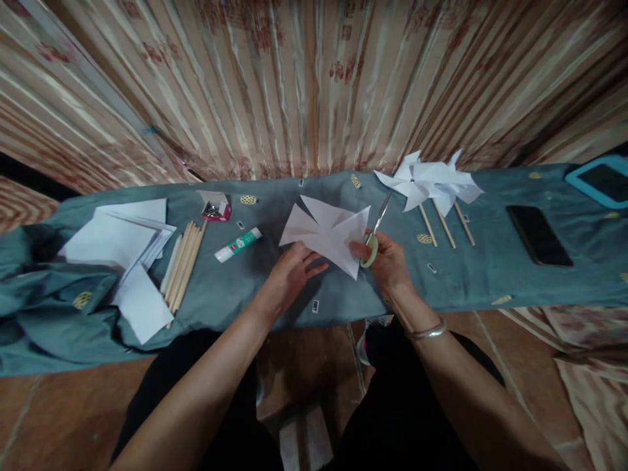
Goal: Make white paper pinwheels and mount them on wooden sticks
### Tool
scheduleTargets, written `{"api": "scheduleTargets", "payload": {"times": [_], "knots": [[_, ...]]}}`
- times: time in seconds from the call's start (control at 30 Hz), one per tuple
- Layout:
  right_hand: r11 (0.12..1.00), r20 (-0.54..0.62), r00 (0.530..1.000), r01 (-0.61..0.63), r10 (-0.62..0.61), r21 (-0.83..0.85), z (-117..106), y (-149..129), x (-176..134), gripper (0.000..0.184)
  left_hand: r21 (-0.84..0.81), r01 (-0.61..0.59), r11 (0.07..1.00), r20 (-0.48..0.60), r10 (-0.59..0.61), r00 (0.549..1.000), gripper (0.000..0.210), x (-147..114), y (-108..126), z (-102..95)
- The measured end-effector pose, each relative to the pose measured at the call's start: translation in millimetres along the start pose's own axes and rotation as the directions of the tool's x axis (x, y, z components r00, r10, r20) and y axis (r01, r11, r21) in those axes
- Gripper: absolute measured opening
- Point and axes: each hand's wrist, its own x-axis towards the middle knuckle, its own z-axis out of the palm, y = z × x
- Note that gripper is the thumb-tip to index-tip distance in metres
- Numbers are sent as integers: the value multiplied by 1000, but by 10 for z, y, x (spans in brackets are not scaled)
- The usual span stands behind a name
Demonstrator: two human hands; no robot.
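A white paper sheet (326,229) with slits cut in from its corners is held above the cloth-covered table, in front of me. My left hand (294,267) grips its lower left edge, thumb and fingers closed on it. My right hand (387,260) is closed around the green-handled scissors (377,226), whose blades point up and away from me. The right thumb also touches the paper's right side. Beyond my right hand lie white paper pinwheels (432,183) on wooden sticks (444,224).
On the left are stacked white papers (118,232), several wooden sticks (185,265), a small red box (216,208) of metal pieces and a glue stick (239,244). A black phone (540,235) and a blue-framed device (606,181) lie right. A curtain (314,85) hangs behind the table.
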Motion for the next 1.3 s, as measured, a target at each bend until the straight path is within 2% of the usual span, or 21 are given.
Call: {"api": "scheduleTargets", "payload": {"times": [0.07,0.17,0.27,0.37,0.47,0.57,0.63,0.7,0.93,1.3], "knots": [[1000,22,1000,11,-11,5,46,8,-11,41,73,-33,997,-22,34,999,45,-1,-44,29],[1000,64,998,20,-20,-6,102,22,-36,42,148,-73,986,-126,92,988,37,11,-114,49],[999,91,996,13,-10,-39,129,20,-84,43,201,-148,968,-234,194,953,34,40,-152,20],[998,202,979,-3,16,-63,97,-7,-183,43,278,-206,938,-291,287,913,28,83,-123,-56],[992,397,914,-44,89,-122,23,-30,-322,46,343,-241,908,-339,359,870,28,129,-33,-140],[977,565,805,-79,180,-198,-31,-28,-451,51,374,-278,885,-358,414,837,36,161,57,-183],[963,624,748,-80,227,-256,-38,-23,-506,50,371,-295,880,-350,427,833,39,173,86,-183],[947,639,722,-70,265,-314,-30,-23,-530,48,366,-309,878,-338,435,835,40,180,86,-171],[933,623,726,-74,291,-351,-9,-38,-499,49,439,-297,848,-304,451,839,24,183,1,-171],[935,605,739,-97,296,-340,-39,35,-486,48,472,-245,847,-290,412,864,15,160,-39,-176]]}}
